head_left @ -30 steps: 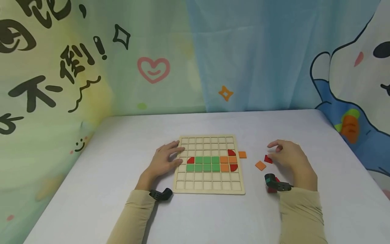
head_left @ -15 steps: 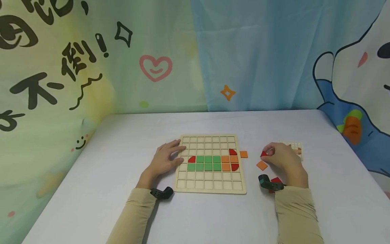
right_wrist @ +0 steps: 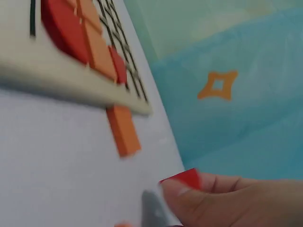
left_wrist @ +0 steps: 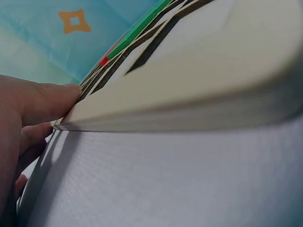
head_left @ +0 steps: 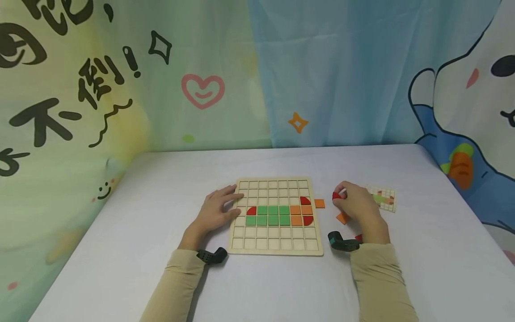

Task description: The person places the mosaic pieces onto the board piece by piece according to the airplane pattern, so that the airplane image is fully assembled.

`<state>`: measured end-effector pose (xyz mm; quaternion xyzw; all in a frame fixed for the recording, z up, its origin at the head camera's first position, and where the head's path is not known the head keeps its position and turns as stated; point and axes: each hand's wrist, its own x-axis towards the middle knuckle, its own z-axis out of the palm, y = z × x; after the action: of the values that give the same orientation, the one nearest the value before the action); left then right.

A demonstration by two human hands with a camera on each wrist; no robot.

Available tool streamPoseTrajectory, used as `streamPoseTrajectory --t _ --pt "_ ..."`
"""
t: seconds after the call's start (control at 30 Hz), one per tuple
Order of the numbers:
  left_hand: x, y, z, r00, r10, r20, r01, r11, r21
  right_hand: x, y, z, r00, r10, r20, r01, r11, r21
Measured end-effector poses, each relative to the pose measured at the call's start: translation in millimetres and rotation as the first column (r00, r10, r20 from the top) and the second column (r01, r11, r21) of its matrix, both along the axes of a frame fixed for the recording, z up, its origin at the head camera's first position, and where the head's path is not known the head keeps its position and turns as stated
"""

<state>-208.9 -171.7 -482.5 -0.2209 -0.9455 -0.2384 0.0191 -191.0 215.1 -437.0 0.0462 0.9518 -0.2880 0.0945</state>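
Observation:
A wooden grid board (head_left: 257,245) lies on the table with green, orange and red tiles in its middle rows. My left hand (head_left: 215,217) rests at its left edge, fingers spread, thumb and fingertips on the frame; the left wrist view shows the thumb (left_wrist: 52,101) on the rim. To the right of the board, my right hand (head_left: 359,208) pinches a red tile (head_left: 336,196) above the table. The same red tile (right_wrist: 187,178) shows between thumb and fingers in the right wrist view. An orange tile (head_left: 343,218) lies just under that hand, partly hidden.
Another orange tile (head_left: 319,204) touches the board's right edge. A red piece (head_left: 359,238) lies by the right wrist, mostly hidden. Behind the right hand is a small pattern card (head_left: 384,199). A printed curtain (head_left: 338,80) hangs behind the table.
My right hand has picked up the red tile from the table and moved left with it, uncovering the pattern card. The left hand stays at the board's edge.

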Motion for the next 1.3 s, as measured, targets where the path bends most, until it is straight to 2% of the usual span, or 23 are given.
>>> streamPoseTrajectory --t 0.13,0.27,0.47,0.57,0.67,0.73,0.87,0.93,1.03,1.13,1.3 --pt "0.4 -4.4 1.1 1.0 0.005 -0.004 -0.005 1.0 -0.006 -2.7 -20 8.1 0.994 0.06 -0.087 -0.059 0.998 0.012" --pt "0.7 -8.1 2.6 1.0 0.012 -0.013 -0.012 1.0 -0.001 -4.3 -48 18.0 0.977 0.137 -0.164 -0.136 0.991 0.014" --pt "1.2 -11.3 -0.1 1.0 0.029 0.007 -0.029 1.0 0.002 -4.9 -89 24.3 0.946 0.233 -0.225 -0.248 0.968 -0.041" --pt "1.4 -11.2 -2.2 0.999 0.03 0.015 -0.031 1.0 0.006 -3.1 -106 24.7 0.927 0.282 -0.248 -0.299 0.954 -0.033" --pt "2.0 -10.3 -3.5 0.999 0.036 0.028 -0.036 0.999 0.012 -0.5 -121 24.1 0.898 0.345 -0.274 -0.363 0.932 -0.014" --pt "2.6 -9.8 -4.6 0.999 0.036 0.038 -0.037 0.999 0.017 1.1 -131 23.1 0.868 0.405 -0.288 -0.423 0.906 0.002" --pt "3.4 -8.4 -7.4 0.998 0.035 0.045 -0.035 0.999 0.008 2.7 -151 20.6 0.787 0.546 -0.288 -0.56 0.828 0.038" --pt "3.1 -7.5 -8.7 0.999 0.033 0.039 -0.033 0.999 0.006 2.2 -159 18.9 0.763 0.587 -0.271 -0.605 0.796 0.022" --pt "1.9 -5.4 -9.2 0.999 0.02 0.025 -0.02 1.0 0.011 0.3 -170 14.8 0.764 0.602 -0.232 -0.623 0.782 -0.02" --pt "0.4 -3.1 -7.1 1.0 0.004 0.016 -0.005 1.0 0.013 -1.4 -177 9.4 0.778 0.592 -0.209 -0.612 0.79 -0.038" --pt "-1.3 -2.2 0.1 1.0 0.003 0.012 -0.003 1.0 0.023 -2.9 -186 3.4 0.779 0.573 -0.255 -0.593 0.805 -0.003"
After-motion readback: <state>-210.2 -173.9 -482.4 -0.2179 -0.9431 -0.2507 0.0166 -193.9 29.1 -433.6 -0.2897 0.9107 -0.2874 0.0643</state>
